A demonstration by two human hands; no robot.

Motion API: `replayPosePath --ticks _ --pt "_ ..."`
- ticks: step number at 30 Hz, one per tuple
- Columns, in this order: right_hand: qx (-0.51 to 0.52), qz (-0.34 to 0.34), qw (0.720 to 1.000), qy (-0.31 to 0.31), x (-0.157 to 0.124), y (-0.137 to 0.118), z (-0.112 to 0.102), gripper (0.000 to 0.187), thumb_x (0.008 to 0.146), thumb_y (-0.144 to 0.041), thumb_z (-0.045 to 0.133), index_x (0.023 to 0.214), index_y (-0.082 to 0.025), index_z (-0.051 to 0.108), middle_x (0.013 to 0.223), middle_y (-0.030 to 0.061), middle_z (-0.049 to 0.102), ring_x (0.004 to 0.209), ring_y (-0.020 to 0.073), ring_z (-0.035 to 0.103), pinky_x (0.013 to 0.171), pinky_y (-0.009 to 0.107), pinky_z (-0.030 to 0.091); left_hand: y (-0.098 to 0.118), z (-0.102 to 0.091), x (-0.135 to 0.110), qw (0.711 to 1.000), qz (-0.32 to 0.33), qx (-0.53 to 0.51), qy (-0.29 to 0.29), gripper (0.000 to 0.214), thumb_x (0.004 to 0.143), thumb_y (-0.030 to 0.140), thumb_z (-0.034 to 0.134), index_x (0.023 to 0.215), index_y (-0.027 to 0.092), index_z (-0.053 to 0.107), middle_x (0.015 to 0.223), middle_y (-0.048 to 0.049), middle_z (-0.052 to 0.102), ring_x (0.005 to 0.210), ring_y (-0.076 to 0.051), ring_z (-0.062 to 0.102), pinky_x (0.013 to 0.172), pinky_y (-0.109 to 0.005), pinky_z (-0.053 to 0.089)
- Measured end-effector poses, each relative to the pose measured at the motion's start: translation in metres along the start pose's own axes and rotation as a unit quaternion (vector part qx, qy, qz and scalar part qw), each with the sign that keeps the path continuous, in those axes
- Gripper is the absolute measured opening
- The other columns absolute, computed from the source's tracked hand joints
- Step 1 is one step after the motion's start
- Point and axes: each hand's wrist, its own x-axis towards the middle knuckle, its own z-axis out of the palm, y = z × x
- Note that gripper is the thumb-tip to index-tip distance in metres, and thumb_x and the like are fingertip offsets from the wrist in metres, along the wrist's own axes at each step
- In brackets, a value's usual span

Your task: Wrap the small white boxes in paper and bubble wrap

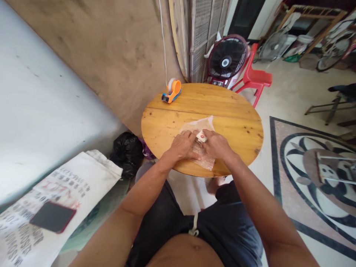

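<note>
A clear sheet of bubble wrap lies on the round wooden table. On it sits a small white box with red print. My left hand rests on the wrap just left of the box, fingers curled down against it. My right hand is on the right side, with fingertips pressed to the box and the wrap. Both hands are close together, almost touching.
An orange tape dispenser sits at the table's far left edge. Behind the table stand a fan and a red plastic chair. A black bag lies on the floor at left, and a dark phone rests on a printed sack.
</note>
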Motion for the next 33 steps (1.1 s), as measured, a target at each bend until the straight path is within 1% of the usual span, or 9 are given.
replayPosePath --ticks 3,6,9,12,17,21,24,28,33 --pt "0.012 -0.006 1.0 0.004 0.0 0.001 0.003 0.055 0.089 -0.02 0.054 0.144 -0.018 0.051 0.133 0.018 0.066 0.113 0.0324 0.065 0.089 0.038 0.049 0.001 -0.004 -0.002 1.0 -0.021 0.005 0.001 0.112 0.068 0.076 0.076 0.155 0.017 0.038 0.131 -0.0193 0.059 0.122 -0.039 0.057 0.098 -0.045 0.049" --pt "0.033 -0.028 0.999 0.011 0.0 0.005 0.008 0.059 0.089 -0.019 0.052 0.149 -0.017 0.048 0.135 0.0174 0.064 0.116 0.0315 0.063 0.094 0.038 0.048 -0.002 -0.009 -0.005 0.999 -0.036 -0.033 -0.014 0.091 0.08 0.07 0.069 0.152 0.021 0.043 0.126 -0.0169 0.064 0.114 -0.036 0.064 0.089 -0.042 0.052" --pt "0.055 -0.056 0.997 0.018 0.001 0.011 0.014 0.061 0.09 -0.019 0.051 0.151 -0.016 0.046 0.138 0.017 0.062 0.121 0.0296 0.059 0.101 0.037 0.046 -0.009 -0.012 -0.006 0.995 0.007 -0.096 -0.019 0.057 0.093 0.047 0.062 0.143 0.022 0.053 0.113 -0.0101 0.072 0.102 -0.028 0.069 0.087 -0.038 0.054" --pt "0.074 -0.07 0.995 0.022 0.002 0.015 0.018 0.063 0.089 -0.016 0.05 0.152 -0.016 0.046 0.139 0.0164 0.061 0.122 0.0286 0.058 0.104 0.037 0.045 -0.016 -0.009 -0.001 0.994 0.021 -0.101 0.019 0.036 0.092 0.025 0.058 0.127 0.021 0.064 0.113 -0.0096 0.072 0.103 -0.025 0.069 0.09 -0.036 0.055" --pt "0.093 -0.063 0.993 0.027 0.005 0.016 0.022 0.065 0.086 -0.014 0.051 0.151 -0.016 0.047 0.143 0.0167 0.058 0.128 0.0295 0.055 0.107 0.039 0.045 -0.022 0.005 0.018 0.983 0.08 -0.137 0.091 0.034 0.091 0.015 0.047 0.119 0.018 0.066 0.122 -0.0114 0.069 0.117 -0.022 0.064 0.104 -0.037 0.052" --pt "0.103 -0.05 0.993 0.016 0.007 0.017 0.019 0.064 0.087 -0.023 0.059 0.15 -0.017 0.048 0.15 0.0178 0.051 0.134 0.0311 0.052 0.109 0.041 0.044 -0.028 0.017 0.036 0.981 0.08 -0.127 0.126 0.043 0.094 0.018 0.045 0.134 0.011 0.059 0.143 -0.0183 0.06 0.137 -0.025 0.054 0.118 -0.041 0.043" --pt "0.112 -0.03 0.993 -0.003 0.01 0.018 0.015 0.075 0.085 -0.037 0.067 0.152 -0.013 0.043 0.157 0.0213 0.043 0.141 0.0344 0.047 0.114 0.045 0.042 -0.032 0.021 0.044 0.992 0.048 -0.068 0.091 0.055 0.093 0.018 0.047 0.146 0.007 0.05 0.156 -0.0211 0.048 0.149 -0.029 0.042 0.125 -0.045 0.033" --pt "0.142 -0.035 0.989 -0.026 0.021 0.027 0.01 0.094 0.086 -0.055 0.067 0.161 -0.011 0.03 0.165 0.0221 0.034 0.149 0.0359 0.039 0.117 0.049 0.039 -0.034 0.02 0.044 1.0 -0.007 -0.02 0.017 0.058 0.097 0.022 0.04 0.154 0.011 0.042 0.164 -0.0179 0.038 0.157 -0.036 0.025 0.126 -0.062 0.023" --pt "0.163 -0.04 0.985 -0.035 0.051 0.049 0.006 0.064 0.105 -0.05 0.033 0.152 -0.01 0.048 0.16 0.018 0.045 0.153 0.0273 0.036 0.125 0.042 0.029 -0.034 0.015 0.041 1.0 -0.011 0.0 -0.016 0.056 0.101 0.029 0.037 0.154 0.015 0.043 0.167 -0.0177 0.033 0.157 -0.037 0.024 0.123 -0.069 0.02"
